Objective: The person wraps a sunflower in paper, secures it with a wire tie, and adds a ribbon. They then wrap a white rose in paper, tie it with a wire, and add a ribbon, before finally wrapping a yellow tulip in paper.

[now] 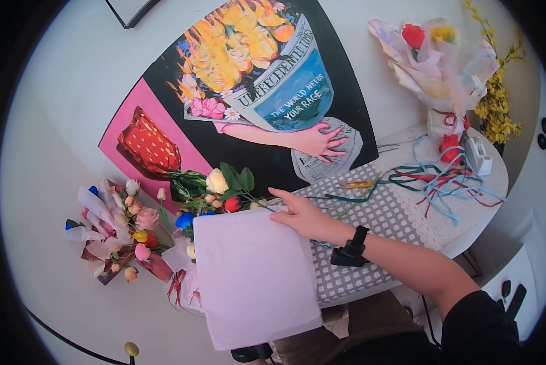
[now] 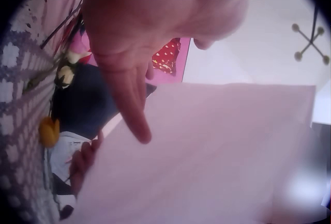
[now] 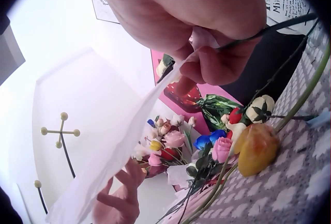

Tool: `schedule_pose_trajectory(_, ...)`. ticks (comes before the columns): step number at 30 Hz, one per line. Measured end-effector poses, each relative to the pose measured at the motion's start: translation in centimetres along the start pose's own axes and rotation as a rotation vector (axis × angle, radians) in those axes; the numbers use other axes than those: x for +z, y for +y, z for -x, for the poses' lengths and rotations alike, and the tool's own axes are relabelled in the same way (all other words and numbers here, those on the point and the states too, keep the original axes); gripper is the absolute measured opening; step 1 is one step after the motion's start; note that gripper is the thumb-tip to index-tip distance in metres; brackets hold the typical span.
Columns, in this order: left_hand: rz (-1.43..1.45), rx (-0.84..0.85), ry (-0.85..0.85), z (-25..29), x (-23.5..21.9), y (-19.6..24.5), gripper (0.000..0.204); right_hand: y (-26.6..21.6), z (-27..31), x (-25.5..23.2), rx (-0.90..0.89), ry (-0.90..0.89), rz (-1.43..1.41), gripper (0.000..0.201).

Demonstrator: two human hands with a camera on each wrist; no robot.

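A sheet of pale pink wrapping paper (image 1: 258,274) hangs upright in front of the table, hiding my left hand in the head view. My right hand (image 1: 309,218) pinches its upper right corner and holds a dark green stem (image 3: 287,25) as well. A cream rose with green leaves (image 1: 217,180) shows just beyond those fingers. In the left wrist view my left hand (image 2: 160,22) has a finger stretched out, overlapping the paper. The right wrist view shows this left hand low beside the sheet's edge, its fingers partly hidden.
A checked cloth (image 1: 370,267) covers the table, with a yellow tulip (image 3: 257,149) and other loose flowers on it. Tangled ribbons (image 1: 434,182) lie at the right near a wrapped bouquet (image 1: 437,73). Another bouquet (image 1: 124,228) stands left. A large painted picture (image 1: 261,146) leans behind.
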State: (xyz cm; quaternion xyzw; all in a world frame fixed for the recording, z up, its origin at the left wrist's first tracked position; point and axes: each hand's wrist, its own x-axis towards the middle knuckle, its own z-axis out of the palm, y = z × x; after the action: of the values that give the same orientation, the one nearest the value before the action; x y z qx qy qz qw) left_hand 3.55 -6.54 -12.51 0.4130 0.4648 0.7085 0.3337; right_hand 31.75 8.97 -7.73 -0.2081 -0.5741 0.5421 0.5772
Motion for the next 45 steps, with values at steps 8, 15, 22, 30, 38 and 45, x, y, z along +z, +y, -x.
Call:
schedule_pose_trajectory(8,0.121,-0.441,-0.097,0.7,4.4,5.6,0.048,0.3,0.1,-1.2,0.027,-0.125,0.41,0.025)
schedule_pose_trajectory(15,0.043,-0.609,-0.098,-0.8,3.7,6.1,0.049,0.3,0.2,-0.9,-0.039,-0.117,0.498,0.023)
schedule_pose_trajectory(22,0.121,-0.62,-0.049,-0.5,4.7,7.4,0.048,-1.7,0.4,-0.6,0.005,-0.134,0.42,0.025)
schedule_pose_trajectory(30,0.156,-0.672,0.004,-0.5,5.1,7.6,0.04,-1.9,0.2,-0.1,0.025,-0.155,0.165,0.025)
schedule_pose_trajectory(38,0.194,-0.619,-0.019,-0.2,5.4,8.6,0.055,-1.8,0.2,-0.8,-0.115,-0.233,0.517,0.022)
schedule_pose_trajectory(45,0.227,-0.618,-0.019,0.1,5.0,8.4,0.053,-0.5,0.2,-1.2,-0.188,-0.218,0.642,0.026)
